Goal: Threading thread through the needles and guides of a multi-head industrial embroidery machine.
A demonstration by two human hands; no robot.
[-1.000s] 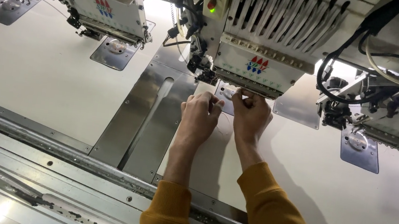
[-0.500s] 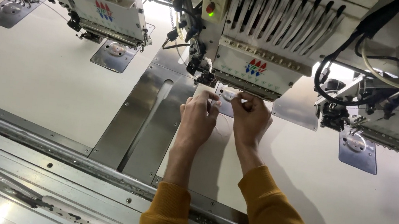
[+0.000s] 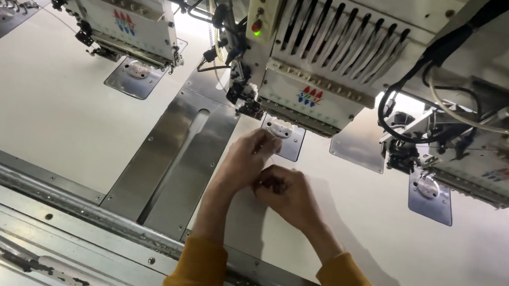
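Observation:
Both my hands are together on the white table, just in front of the middle embroidery head (image 3: 327,61). My left hand (image 3: 247,162) reaches toward the metal needle plate (image 3: 283,135), fingers curled near its front edge. My right hand (image 3: 287,196) is closed into a loose fist right beside it, fingertips touching the left hand. Whatever small thing is pinched between them is hidden by the fingers. Both arms wear mustard-yellow sleeves (image 3: 200,280).
More embroidery heads stand at the left (image 3: 121,14) and right (image 3: 494,161), each over its own needle plate. A long steel plate (image 3: 177,159) lies left of my hands. A metal rail (image 3: 63,203) runs along the near edge. Black cables (image 3: 419,86) hang at the right.
My hands have pulled back from under the middle head toward me and drawn together; the right hand has closed into a fist. The camera has also shifted.

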